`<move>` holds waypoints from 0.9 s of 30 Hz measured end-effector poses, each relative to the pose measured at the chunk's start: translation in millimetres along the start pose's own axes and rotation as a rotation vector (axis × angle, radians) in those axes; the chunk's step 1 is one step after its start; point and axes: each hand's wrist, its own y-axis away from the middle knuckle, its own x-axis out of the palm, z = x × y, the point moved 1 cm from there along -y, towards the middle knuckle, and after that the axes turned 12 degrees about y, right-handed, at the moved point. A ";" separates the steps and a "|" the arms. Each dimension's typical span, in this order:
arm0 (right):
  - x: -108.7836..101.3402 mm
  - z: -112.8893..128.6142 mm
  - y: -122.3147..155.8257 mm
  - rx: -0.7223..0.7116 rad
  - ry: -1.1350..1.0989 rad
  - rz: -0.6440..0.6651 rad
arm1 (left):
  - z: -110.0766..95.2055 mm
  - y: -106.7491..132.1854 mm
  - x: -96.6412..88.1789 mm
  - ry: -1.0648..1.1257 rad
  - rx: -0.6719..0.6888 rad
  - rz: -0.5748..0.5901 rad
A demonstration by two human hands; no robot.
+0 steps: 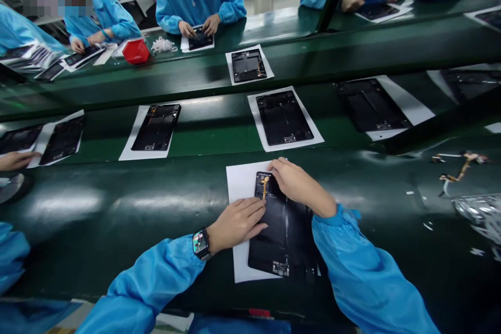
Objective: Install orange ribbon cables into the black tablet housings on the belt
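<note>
In front of me a black tablet housing (274, 229) lies on a white sheet of paper (240, 182), its inner side facing up. Near its top left corner runs an orange flex cable (265, 186). My left hand (238, 223), with a smartwatch at the wrist, rests on the housing's left edge, fingers stretched out beside the cable. At the top edge is my right hand (294, 181), its fingers bent down close together; whatever is under the fingertips is hidden. The right forearm covers part of the housing's right side.
Beyond my bench, several tablet housings (284, 117) lie on paper sheets along a green belt (211, 130). Loose flex cables (465, 164) and clear plastic bags (481, 214) are at right. Co-workers in blue sleeves (230, 0) sit opposite, near a red box (135, 51). A dark post (442, 120) slants in at right.
</note>
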 end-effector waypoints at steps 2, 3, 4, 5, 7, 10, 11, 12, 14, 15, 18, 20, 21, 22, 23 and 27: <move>-9.1 3.0 10.3 -0.036 -0.101 0.007 | 3.0 0.1 -3.4 0.020 -0.008 0.037; -13.6 4.9 16.5 -0.034 -0.139 0.005 | 3.8 0.1 -5.3 0.021 -0.013 0.060; -17.6 6.9 23.3 -0.020 -0.165 0.001 | 4.1 0.0 -7.2 0.021 -0.016 0.082; -20.8 9.1 30.6 0.001 -0.182 -0.001 | 3.9 0.2 -9.2 0.024 -0.016 0.099; -23.5 13.4 45.8 0.037 -0.212 0.005 | 2.7 1.1 -12.4 0.038 -0.013 0.126; -15.7 17.4 66.6 0.073 -0.307 0.018 | 0.5 3.5 -14.7 0.054 0.016 0.130; -10.1 17.8 72.3 0.086 -0.348 0.008 | 0.0 4.1 -14.8 0.054 0.023 0.125; -3.4 18.0 77.1 0.103 -0.388 -0.009 | -0.4 4.5 -14.5 0.052 0.027 0.120; 10.7 18.5 84.7 0.135 -0.461 -0.045 | -0.7 4.5 -13.6 0.048 0.032 0.114; 17.1 19.1 87.6 0.148 -0.489 -0.060 | -0.7 4.5 -13.2 0.044 0.036 0.111; 28.0 25.3 93.1 0.158 -0.503 -0.083 | 0.2 7.3 -12.9 0.068 0.060 0.082; 27.7 33.3 93.9 0.127 -0.430 -0.079 | 1.3 13.0 -13.3 0.121 0.056 0.037; 26.0 38.2 93.1 0.104 -0.373 -0.070 | 2.0 16.8 -13.4 0.147 0.041 0.007; 23.8 43.6 91.4 0.080 -0.304 -0.052 | 2.8 21.2 -13.4 0.167 0.016 -0.029; 21.4 49.1 88.9 0.061 -0.228 -0.027 | 3.6 25.7 -13.1 0.179 -0.014 -0.061; 14.2 68.9 74.5 -0.008 0.052 0.097 | 7.0 39.7 -11.0 0.212 -0.108 -0.119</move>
